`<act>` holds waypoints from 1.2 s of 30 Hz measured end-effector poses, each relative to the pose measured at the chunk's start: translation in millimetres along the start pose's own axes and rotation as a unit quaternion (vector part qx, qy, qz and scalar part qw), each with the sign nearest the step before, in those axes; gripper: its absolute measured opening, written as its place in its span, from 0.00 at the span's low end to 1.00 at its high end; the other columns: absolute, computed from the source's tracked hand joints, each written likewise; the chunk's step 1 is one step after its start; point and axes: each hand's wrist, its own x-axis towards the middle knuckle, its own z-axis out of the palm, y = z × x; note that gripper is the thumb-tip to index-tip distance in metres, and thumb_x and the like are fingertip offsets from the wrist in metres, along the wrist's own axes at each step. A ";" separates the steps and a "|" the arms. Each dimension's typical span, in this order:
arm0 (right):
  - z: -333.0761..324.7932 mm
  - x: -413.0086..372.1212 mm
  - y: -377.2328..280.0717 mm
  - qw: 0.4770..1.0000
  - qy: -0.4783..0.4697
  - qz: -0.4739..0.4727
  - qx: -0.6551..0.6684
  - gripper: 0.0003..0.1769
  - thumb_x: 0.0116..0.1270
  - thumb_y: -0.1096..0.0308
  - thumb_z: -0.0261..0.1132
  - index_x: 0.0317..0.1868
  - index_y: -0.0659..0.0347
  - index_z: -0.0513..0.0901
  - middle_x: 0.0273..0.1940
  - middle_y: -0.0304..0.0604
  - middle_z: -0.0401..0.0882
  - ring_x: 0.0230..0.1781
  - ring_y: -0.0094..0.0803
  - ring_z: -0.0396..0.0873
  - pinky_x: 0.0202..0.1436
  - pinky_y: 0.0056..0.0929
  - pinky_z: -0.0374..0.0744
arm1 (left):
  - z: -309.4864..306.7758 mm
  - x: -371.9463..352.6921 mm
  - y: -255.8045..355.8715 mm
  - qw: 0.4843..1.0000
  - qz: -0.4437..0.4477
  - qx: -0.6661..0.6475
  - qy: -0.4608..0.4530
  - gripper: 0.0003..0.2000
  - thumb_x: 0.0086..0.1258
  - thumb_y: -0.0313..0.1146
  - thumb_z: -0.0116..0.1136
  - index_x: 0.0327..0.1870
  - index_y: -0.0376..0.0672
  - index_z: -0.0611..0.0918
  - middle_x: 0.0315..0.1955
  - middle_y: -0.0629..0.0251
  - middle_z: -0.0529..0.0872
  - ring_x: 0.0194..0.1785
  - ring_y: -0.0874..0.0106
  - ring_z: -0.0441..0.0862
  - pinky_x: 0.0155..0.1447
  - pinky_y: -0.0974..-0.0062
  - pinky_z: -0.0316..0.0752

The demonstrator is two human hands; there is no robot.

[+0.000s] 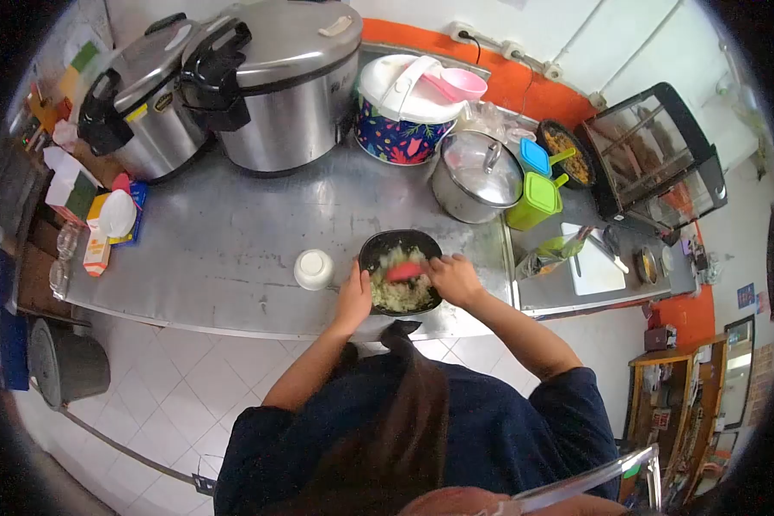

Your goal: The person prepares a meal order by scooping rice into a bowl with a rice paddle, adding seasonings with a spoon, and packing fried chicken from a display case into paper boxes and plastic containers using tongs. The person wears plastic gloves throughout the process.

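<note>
A black bowl (373, 251) stands near the front edge of the metal counter, with pale, rice-like food (396, 297) in it. My left hand (353, 297) is closed on the bowl's left rim. Over the right side of the bowl, my right hand (454, 279) grips a red spoon (404, 271), its head down in the food and somewhat blurred. The spoon's handle is mostly hidden by my fingers. A small white bowl (314, 269) sits just left of my left hand.
Two large steel cookers (284, 120) line the back of the metal counter (224, 249). Toward the right are a patterned bucket (396, 129), a lidded pot (477, 185) and a green container (535, 202). Boxes (99, 232) stand at left; a knife lies on a white cutting board (598, 267).
</note>
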 end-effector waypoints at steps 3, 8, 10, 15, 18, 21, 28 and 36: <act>2.4 18.2 1.4 0.996 0.076 0.027 -0.022 0.11 0.51 0.68 0.53 0.36 0.56 0.75 0.28 0.38 0.74 0.31 0.31 0.76 0.35 0.30 0.72 | 2.3 0.5 -1.5 0.999 -0.031 0.027 -0.007 0.21 0.67 0.36 0.36 0.58 0.36 0.60 0.43 0.39 0.73 0.45 0.45 0.70 0.48 0.58 0.66; -20.8 7.0 -27.3 0.973 -0.115 0.197 0.017 0.10 0.54 0.68 0.53 0.33 0.59 0.79 0.28 0.44 0.77 0.29 0.38 0.78 0.27 0.35 0.74 | 6.7 -5.0 6.3 0.997 -0.022 0.055 0.056 0.20 0.67 0.36 0.36 0.57 0.35 0.61 0.42 0.39 0.73 0.45 0.45 0.70 0.48 0.57 0.65; -45.1 -6.3 -31.9 0.970 -0.164 0.175 0.048 0.10 0.55 0.67 0.52 0.31 0.60 0.79 0.26 0.46 0.77 0.28 0.38 0.78 0.26 0.35 0.74 | 4.8 -5.0 11.2 0.997 -0.033 0.047 0.052 0.20 0.67 0.36 0.36 0.57 0.35 0.61 0.43 0.40 0.73 0.46 0.46 0.70 0.49 0.58 0.65; -10.4 -3.0 -14.5 0.932 -0.266 0.132 0.208 0.12 0.55 0.64 0.54 0.22 0.62 0.78 0.23 0.46 0.78 0.25 0.40 0.78 0.30 0.34 0.74 | 8.6 -4.0 1.4 0.997 -0.037 0.040 0.053 0.20 0.67 0.36 0.35 0.57 0.35 0.61 0.46 0.40 0.70 0.48 0.47 0.69 0.51 0.59 0.64; -5.4 2.3 2.1 0.926 -0.195 0.138 0.294 0.13 0.56 0.61 0.54 0.22 0.61 0.78 0.23 0.45 0.78 0.25 0.39 0.77 0.31 0.34 0.73 | 5.9 -5.1 3.0 0.998 -0.047 0.026 0.037 0.21 0.67 0.37 0.34 0.57 0.34 0.61 0.48 0.40 0.70 0.49 0.47 0.69 0.51 0.59 0.64; -44.8 7.4 10.1 0.902 -0.257 0.185 0.294 0.14 0.56 0.59 0.55 0.22 0.59 0.78 0.21 0.47 0.78 0.24 0.39 0.77 0.31 0.35 0.73 | 7.7 -3.7 -3.2 0.998 -0.016 0.030 0.050 0.21 0.68 0.38 0.34 0.58 0.34 0.61 0.48 0.40 0.69 0.49 0.47 0.68 0.51 0.59 0.64; -40.6 -1.9 -14.3 0.938 -0.033 0.302 0.168 0.10 0.56 0.65 0.53 0.28 0.63 0.76 0.25 0.52 0.77 0.25 0.47 0.76 0.29 0.40 0.74 | 3.3 -6.2 5.9 0.998 -0.054 0.028 0.019 0.21 0.68 0.39 0.33 0.58 0.34 0.59 0.49 0.40 0.68 0.51 0.47 0.67 0.53 0.60 0.63; 5.2 3.2 -38.1 0.960 -0.101 0.135 0.223 0.11 0.51 0.70 0.51 0.20 0.66 0.77 0.23 0.55 0.76 0.28 0.48 0.77 0.31 0.41 0.76 | 17.7 -8.7 -5.9 0.996 -0.050 0.035 0.064 0.22 0.68 0.38 0.33 0.59 0.35 0.58 0.50 0.40 0.67 0.51 0.46 0.67 0.54 0.59 0.62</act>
